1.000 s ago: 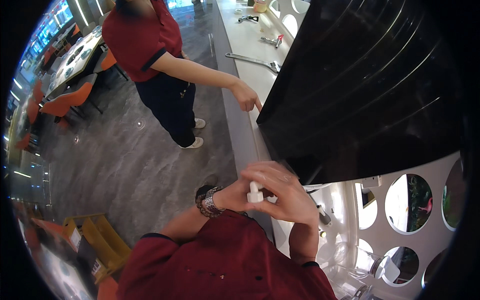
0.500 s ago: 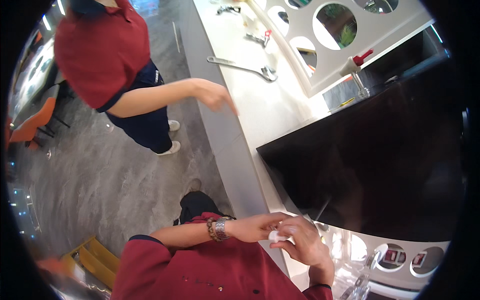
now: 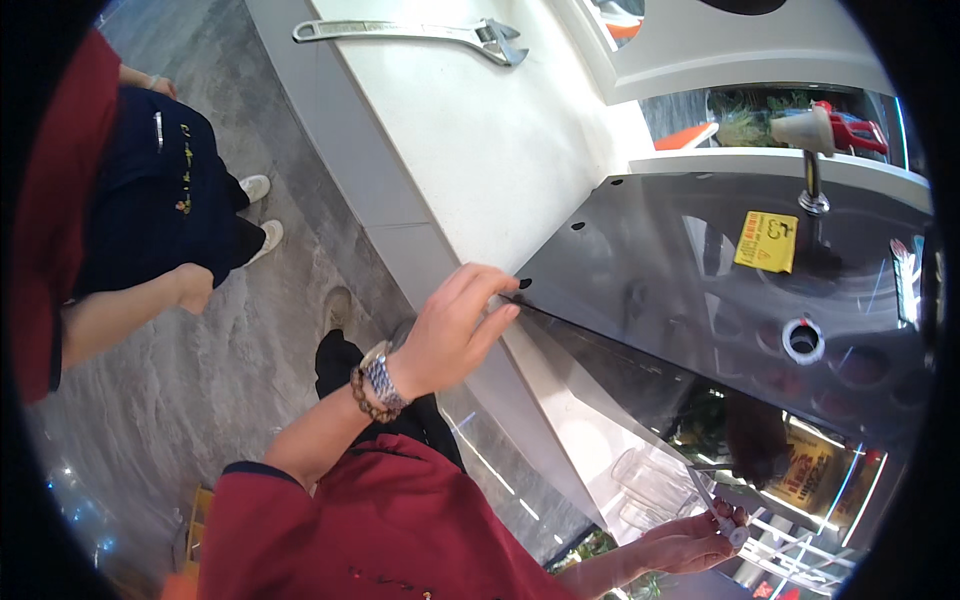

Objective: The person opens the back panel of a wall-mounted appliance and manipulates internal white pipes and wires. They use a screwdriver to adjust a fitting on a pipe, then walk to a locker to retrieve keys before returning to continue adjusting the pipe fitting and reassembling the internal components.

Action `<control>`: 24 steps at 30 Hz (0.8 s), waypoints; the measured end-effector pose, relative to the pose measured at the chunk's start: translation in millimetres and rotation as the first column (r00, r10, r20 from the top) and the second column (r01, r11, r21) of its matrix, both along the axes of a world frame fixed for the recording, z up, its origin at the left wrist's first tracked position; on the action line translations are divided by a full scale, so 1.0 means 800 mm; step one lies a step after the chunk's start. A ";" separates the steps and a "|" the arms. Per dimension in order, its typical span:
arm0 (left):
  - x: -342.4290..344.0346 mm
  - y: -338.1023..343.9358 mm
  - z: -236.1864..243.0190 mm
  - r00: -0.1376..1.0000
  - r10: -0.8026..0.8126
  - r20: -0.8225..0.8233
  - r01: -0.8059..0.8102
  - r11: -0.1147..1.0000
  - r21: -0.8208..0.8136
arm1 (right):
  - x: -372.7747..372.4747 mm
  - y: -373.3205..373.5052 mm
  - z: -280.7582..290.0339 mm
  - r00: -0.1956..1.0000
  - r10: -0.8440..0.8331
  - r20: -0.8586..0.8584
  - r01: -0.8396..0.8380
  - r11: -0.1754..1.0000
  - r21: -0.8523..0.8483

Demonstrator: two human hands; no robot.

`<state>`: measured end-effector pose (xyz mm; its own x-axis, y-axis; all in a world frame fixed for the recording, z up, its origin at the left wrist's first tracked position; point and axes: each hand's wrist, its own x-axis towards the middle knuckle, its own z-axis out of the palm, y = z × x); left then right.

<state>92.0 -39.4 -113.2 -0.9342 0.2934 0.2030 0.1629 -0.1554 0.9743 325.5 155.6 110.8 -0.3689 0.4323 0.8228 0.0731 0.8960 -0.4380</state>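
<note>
A dark glossy unit (image 3: 640,270) stands on the white counter, its top face showing a round hole with a metal ring. My left hand (image 3: 450,330) is at the unit's near left corner, with the fingers on top and the thumb by the edge. Lower right, my right hand (image 3: 685,542) is closed on a small white plastic fitting (image 3: 738,537). A thin pale stem (image 3: 703,488) rises beside these fingers toward the unit's reflective front; whether it joins the fitting I cannot tell. An adjustable wrench (image 3: 430,35) lies on the counter at the back.
A metal post with a white-and-red head (image 3: 815,135) rises from the unit's far side, near a yellow label (image 3: 766,241). Clear containers (image 3: 645,480) stand below the unit's front. A co-worker (image 3: 150,190) in red and navy is at the left.
My hands were together over the fitting; now they are apart, the left at the unit's corner and the right lower right. My view has shifted closer over the unit. The co-worker's outstretched arm has come down.
</note>
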 end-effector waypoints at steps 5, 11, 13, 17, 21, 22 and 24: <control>-0.047 0.004 -0.027 0.970 -0.228 -0.089 0.215 0.967 -0.133 | -0.028 0.004 0.012 0.998 -0.050 -0.031 0.051 0.998 0.028; -0.080 -0.003 -0.036 0.930 -0.357 -0.081 0.351 0.933 -0.083 | -0.044 -0.010 0.020 0.968 -0.219 -0.119 0.217 0.976 -0.030; -0.105 -0.012 -0.018 0.947 -0.282 -0.154 0.250 0.948 -0.197 | -0.041 -0.002 0.024 0.881 -0.472 0.010 0.463 0.867 0.187; -0.220 -0.029 -0.004 0.904 0.018 -0.427 -0.208 0.891 -0.403 | 0.006 0.030 0.012 0.694 -0.717 0.071 0.563 0.601 0.567; -0.328 -0.055 0.000 0.756 0.030 -0.654 -0.501 0.669 -0.548 | -0.023 0.017 0.003 0.927 -0.339 -0.162 0.349 0.937 0.036; -0.347 -0.064 -0.006 0.749 -0.001 -0.662 -0.534 0.590 -0.605 | -0.029 0.012 0.002 0.936 -0.309 -0.168 0.322 0.945 0.055; -0.374 -0.089 -0.021 0.784 -0.043 -0.620 -0.534 0.463 -0.707 | -0.050 -0.003 0.014 0.857 -0.515 0.001 0.487 0.812 0.322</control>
